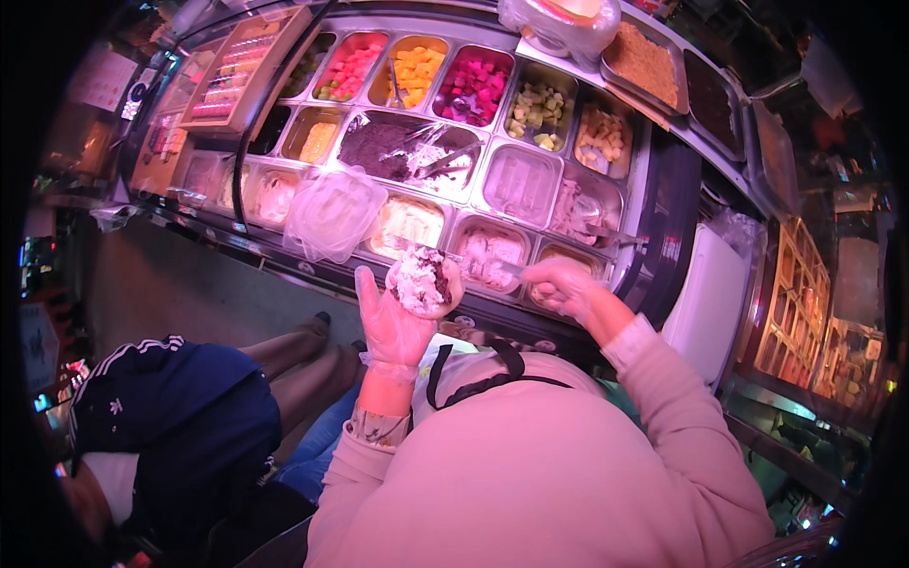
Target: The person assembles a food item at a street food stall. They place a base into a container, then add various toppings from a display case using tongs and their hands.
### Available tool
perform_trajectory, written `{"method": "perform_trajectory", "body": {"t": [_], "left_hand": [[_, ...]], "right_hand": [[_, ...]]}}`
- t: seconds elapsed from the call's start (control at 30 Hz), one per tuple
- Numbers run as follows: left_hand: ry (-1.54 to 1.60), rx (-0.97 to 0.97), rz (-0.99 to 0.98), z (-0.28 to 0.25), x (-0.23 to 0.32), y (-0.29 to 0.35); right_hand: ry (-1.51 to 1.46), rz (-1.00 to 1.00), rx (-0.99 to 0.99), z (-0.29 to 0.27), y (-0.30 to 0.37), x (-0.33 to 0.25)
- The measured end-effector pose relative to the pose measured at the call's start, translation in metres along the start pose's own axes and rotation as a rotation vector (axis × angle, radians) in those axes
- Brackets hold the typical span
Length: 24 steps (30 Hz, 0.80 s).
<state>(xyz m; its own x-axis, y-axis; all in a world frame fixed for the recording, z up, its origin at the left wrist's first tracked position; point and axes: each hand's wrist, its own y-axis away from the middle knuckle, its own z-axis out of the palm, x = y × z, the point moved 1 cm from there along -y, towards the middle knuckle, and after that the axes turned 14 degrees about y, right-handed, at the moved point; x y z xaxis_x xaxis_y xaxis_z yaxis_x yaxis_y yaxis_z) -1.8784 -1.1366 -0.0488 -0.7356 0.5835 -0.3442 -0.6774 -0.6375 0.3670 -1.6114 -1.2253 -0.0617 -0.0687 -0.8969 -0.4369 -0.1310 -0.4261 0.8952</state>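
Note:
My left hand (390, 329), in a clear plastic glove, is cupped around a mound of white cream and dark purple filling (415, 284). My right hand (566, 288), gloved too, grips the handle of a spatula (512, 269). Its blade reaches into a metal pan (471, 227) of pale pinkish cream, and the tip is hard to make out. Just beyond my left hand is a pan of whitish cream (409, 223). A clear plastic lid (331, 212) lies over the pans to its left.
Farther back are pans of orange mango cubes (420, 68), magenta fruit cubes (475, 83) and green fruit pieces (538, 110). A tray of brown crumbs (646, 62) stands at the back right. At lower left another person in a dark blue jacket (185, 417) is close by.

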Motion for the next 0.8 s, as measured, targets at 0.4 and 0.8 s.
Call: {"method": "perform_trajectory", "body": {"t": [0.4, 0.8], "left_hand": [[-0.126, -0.173, 0.153, 0.021, -0.04, -0.041], [-0.166, -0.187, 0.279, 0.022, -0.024, -0.053]], "right_hand": [[1.172, -1.327, 1.061, 0.046, 0.086, 0.015], [1.254, -1.459, 1.0, -0.004, 0.134, 0.009]]}}
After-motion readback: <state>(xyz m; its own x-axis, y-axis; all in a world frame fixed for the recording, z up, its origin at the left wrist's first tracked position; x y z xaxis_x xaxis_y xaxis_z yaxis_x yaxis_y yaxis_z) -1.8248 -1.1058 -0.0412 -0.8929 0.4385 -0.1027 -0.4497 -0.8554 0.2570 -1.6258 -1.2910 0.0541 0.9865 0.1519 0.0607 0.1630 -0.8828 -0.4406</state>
